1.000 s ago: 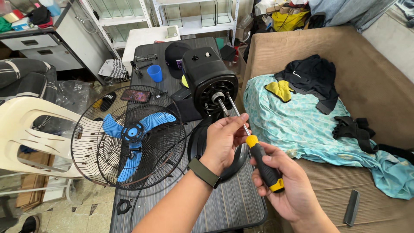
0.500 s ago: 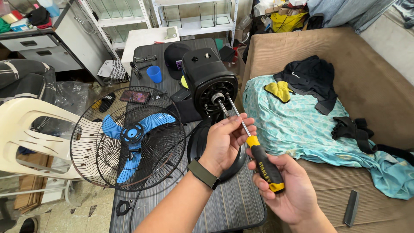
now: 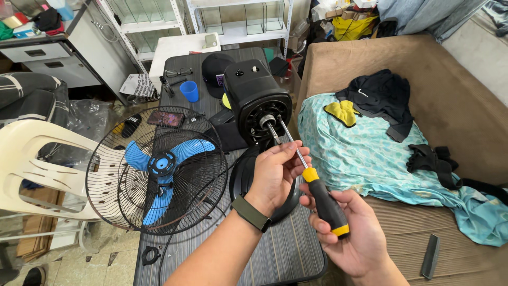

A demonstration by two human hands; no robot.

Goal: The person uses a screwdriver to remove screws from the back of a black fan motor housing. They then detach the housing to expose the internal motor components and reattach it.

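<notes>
R hand [image 3: 346,235] grips the screwdriver [image 3: 317,185] by its black/yellow handle, near centre, shaft angled up-left w/ tip at the front of the black motor housing [image 3: 256,100]; L hand [image 3: 275,172] pinches the shaft just above the handle. Motor sits on the grey table [image 3: 286,249], round black base [image 3: 241,180] just below it. Left: wire grilles [image 3: 159,175] w/ blue blade [image 3: 159,164]; far: blue cup [image 3: 189,91], cap [image 3: 214,66]; right: sofa [image 3: 423,63] w/ teal cloth [image 3: 360,153].

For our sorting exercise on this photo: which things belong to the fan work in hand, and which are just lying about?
In use: screwdriver in right hand; left hand on its shaft; fan motor housing; wire guards; blue blade.

Lying about: blue cup; cap; glasses; phone; clothes.
</notes>
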